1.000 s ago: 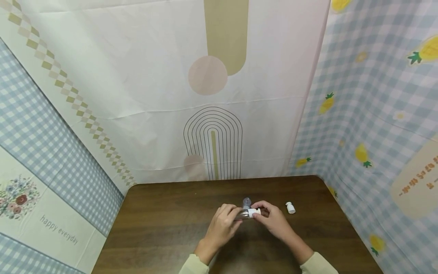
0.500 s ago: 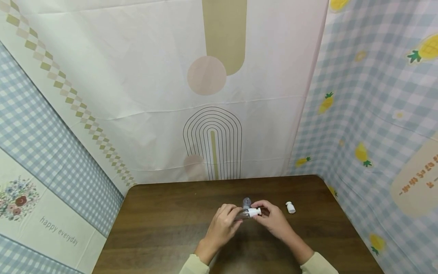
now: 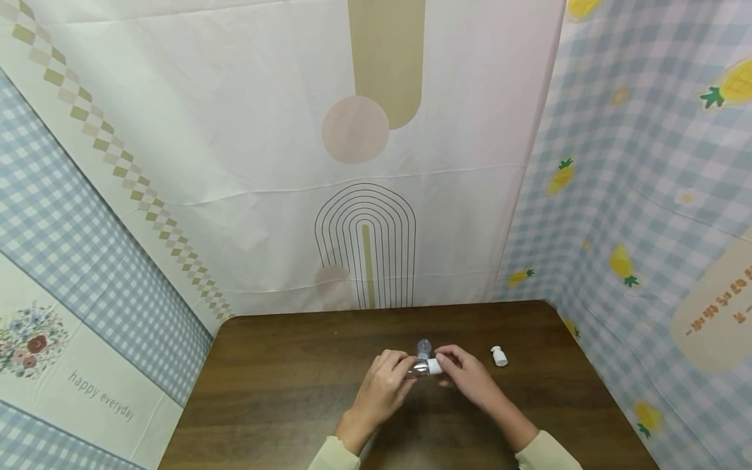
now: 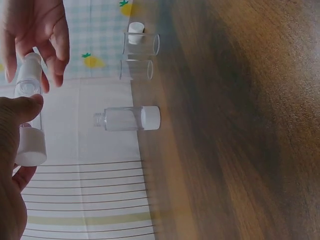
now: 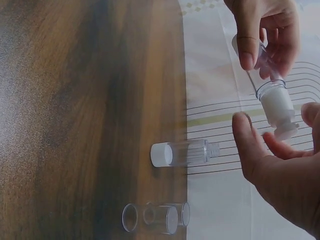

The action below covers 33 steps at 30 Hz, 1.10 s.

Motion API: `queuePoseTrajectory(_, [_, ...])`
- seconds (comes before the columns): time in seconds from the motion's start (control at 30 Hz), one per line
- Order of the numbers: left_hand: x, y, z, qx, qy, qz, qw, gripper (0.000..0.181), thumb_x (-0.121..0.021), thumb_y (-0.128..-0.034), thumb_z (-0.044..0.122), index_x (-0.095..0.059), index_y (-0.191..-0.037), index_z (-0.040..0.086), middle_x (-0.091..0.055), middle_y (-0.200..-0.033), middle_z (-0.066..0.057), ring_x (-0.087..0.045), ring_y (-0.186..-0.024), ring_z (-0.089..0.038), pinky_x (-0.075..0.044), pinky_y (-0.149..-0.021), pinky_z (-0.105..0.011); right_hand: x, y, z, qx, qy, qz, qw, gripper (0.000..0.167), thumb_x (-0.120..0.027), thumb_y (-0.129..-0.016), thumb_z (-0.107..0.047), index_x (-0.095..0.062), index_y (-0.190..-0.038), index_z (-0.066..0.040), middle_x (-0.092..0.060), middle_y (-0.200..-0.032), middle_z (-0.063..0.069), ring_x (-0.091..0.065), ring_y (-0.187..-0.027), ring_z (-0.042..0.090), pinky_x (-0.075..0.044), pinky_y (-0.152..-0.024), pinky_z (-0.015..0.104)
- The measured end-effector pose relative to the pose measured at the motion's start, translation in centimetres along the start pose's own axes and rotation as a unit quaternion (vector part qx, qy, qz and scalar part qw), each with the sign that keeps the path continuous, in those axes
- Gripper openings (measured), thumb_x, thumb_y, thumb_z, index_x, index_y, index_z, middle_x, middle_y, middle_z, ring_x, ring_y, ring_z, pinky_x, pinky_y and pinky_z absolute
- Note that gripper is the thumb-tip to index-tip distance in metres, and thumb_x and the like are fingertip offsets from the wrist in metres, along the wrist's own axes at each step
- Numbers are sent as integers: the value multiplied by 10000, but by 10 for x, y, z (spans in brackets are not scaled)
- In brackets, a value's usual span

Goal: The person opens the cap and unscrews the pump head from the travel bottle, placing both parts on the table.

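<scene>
My left hand (image 3: 383, 385) grips a small clear bottle (image 5: 267, 72), held tilted above the table, with a white end (image 4: 31, 150) and a white pump top (image 5: 277, 106) on its neck. Around that pump my right hand (image 3: 470, 378) has its fingers spread; in the right wrist view the thumb stands apart from it, while another fingertip reaches behind the pump head. Just beyond the hands a second clear bottle (image 4: 122, 119) stands upright on its white base, its threaded neck bare. To the right lies a loose white pump top (image 3: 499, 356).
Two clear open cylinders (image 4: 141, 45) stand on the brown wooden table (image 3: 282, 391), near the loose pump top. Printed cloth (image 3: 264, 228) hangs behind the table's far edge, and checked cloth (image 3: 599, 196) at the right.
The right hand's fingers have shifted around the pump and now cover its nozzle in the head view. My left hand and the standing bottle stay in place.
</scene>
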State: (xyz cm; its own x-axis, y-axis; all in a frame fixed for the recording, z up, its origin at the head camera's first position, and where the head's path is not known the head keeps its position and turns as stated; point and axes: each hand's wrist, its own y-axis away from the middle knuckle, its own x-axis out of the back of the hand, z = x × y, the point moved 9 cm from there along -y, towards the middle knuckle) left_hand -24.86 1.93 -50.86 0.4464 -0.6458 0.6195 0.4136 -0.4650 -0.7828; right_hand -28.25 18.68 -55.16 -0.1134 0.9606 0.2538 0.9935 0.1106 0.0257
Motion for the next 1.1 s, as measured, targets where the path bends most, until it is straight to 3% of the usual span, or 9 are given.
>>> queuePoseTrajectory(0.2, [-1,1,0,0,-13,-17,10000,421,-928,-709,157,-744,-1080,82,-684,-1013,-12,-636,-914,-162,-507,-765,-264,-4,-4,2,122,-80,-316,9994,263,-605,-1041,-146,-624,-1153,91,-687,-968,171,-718,-856,324,-632,-714,310])
queuePoseTrajectory(0.53, [-3,2,-1,38,0,-54,10000,414,-923,-722,172,-740,-1084,88,-678,-1010,-5,-635,-919,-162,-508,-771,-268,-1,-3,-8,600,126,-326,9976,225,-710,-952,-56,-645,-1121,77,-671,-1057,217,-661,-829,58,-586,-709,236])
queuePoseTrajectory(0.73, [-3,4,-2,43,0,-55,10000,418,-925,-719,172,-735,-1082,88,-675,-1009,-4,-633,-912,-159,-511,-773,-269,1,-1,-11,881,186,-258,9956,267,-753,-888,-2,-642,-1119,74,-659,-1087,223,-644,-901,65,-558,-762,196])
queuePoseTrajectory(0.97, [-3,4,-2,57,-11,-62,10000,426,-927,-712,167,-738,-1086,87,-678,-1016,-4,-629,-916,-155,-515,-781,-265,3,-1,-9,715,131,13,9974,283,-758,-894,-11,-653,-1150,46,-663,-1187,228,-643,-1046,122,-529,-874,185])
queuePoseTrajectory(1.1, [-2,4,-1,59,-23,-53,10000,422,-930,-709,160,-744,-1081,85,-679,-1015,-4,-628,-916,-156,-510,-774,-268,2,-2,-6,587,50,66,9982,274,-734,-929,-48,-648,-1176,34,-645,-1221,256,-649,-1031,97,-549,-825,199])
